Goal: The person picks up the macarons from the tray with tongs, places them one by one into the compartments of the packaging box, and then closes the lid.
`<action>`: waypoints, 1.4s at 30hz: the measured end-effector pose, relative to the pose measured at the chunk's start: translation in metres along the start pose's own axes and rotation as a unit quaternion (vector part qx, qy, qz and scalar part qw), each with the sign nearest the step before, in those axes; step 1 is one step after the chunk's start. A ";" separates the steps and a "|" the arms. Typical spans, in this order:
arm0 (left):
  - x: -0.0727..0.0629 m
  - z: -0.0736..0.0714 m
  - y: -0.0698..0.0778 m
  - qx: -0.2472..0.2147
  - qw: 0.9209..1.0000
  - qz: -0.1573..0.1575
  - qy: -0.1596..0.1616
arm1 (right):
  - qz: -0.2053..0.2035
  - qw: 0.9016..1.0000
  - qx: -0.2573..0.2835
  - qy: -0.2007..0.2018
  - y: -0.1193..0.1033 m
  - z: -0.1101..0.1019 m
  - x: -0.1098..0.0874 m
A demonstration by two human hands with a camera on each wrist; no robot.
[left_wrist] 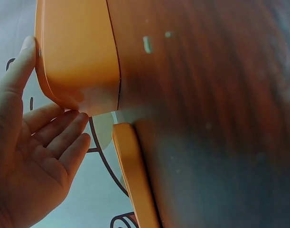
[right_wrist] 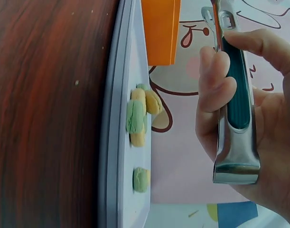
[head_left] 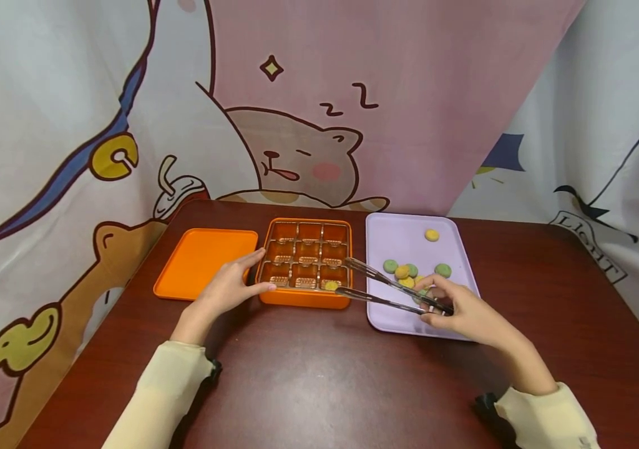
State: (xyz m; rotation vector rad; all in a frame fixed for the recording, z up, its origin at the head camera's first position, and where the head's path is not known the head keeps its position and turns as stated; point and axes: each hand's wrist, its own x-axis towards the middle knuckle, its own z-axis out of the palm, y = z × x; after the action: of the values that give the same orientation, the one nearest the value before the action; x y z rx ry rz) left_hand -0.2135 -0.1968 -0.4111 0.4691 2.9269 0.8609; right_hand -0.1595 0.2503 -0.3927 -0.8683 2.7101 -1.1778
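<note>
My right hand [head_left: 468, 312] grips metal tongs [right_wrist: 237, 90] with dark green handle grips. The arms of the tongs stand apart, tips over the right edge of an orange box [head_left: 304, 299]. Inside the box sits a clear insert with several compartments; a yellow macaron [head_left: 331, 285] lies in its front right compartment, beside the nearer tip. My left hand [head_left: 229, 284] steadies the box at its left side and front left corner, fingers nearly straight and thumb spread. Below the tongs, several green and yellow macarons [right_wrist: 134, 116] lie on a lilac tray [head_left: 392, 234].
Left of the box, an orange lid [head_left: 207, 259] lies flat on the dark wooden table [head_left: 308, 374]. One yellow macaron [head_left: 432, 235] sits alone near the tray's far edge. A cartoon-printed curtain [head_left: 409, 93] hangs close behind and around the table.
</note>
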 end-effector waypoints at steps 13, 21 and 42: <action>0.000 0.000 0.002 -0.006 1.000 0.003 -0.002 | 0.013 0.998 0.011 0.053 0.009 -0.012 -0.022; -0.001 0.000 0.002 -0.006 1.000 0.001 -0.003 | 0.054 0.993 -0.008 0.108 0.009 -0.019 -0.035; -0.001 0.000 0.001 -0.012 1.000 -0.005 -0.006 | 0.111 0.988 -0.042 0.099 0.030 -0.041 -0.080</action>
State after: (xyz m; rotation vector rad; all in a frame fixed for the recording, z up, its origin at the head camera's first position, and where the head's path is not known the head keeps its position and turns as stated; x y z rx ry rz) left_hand -0.2121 -0.1964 -0.4108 0.4556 2.9025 0.8879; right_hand -0.1176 0.3349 -0.3975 -0.4610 2.9369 -1.1688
